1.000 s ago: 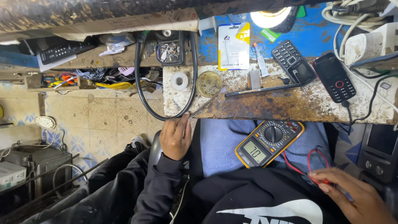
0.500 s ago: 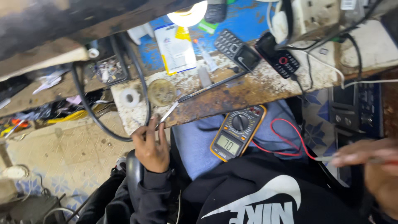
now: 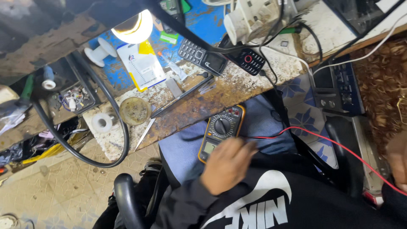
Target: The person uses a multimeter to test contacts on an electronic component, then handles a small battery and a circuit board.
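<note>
Step in hand: left hand (image 3: pixel 227 163) (blurred; finger state cannot be told) reaches the multimeter (image 3: pixel 221 132) on the lap. Next likely requires locating its red lead (image 3: pixel 322 138); right hand (image 3: pixel 398 154) barely shows at the frame edge.

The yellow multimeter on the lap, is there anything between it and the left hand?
Nothing visible stands between them. The left hand, blurred, is right at the lower edge of the multimeter, which lies on the lap. A red lead runs off to the right, clear of that gap.
</note>
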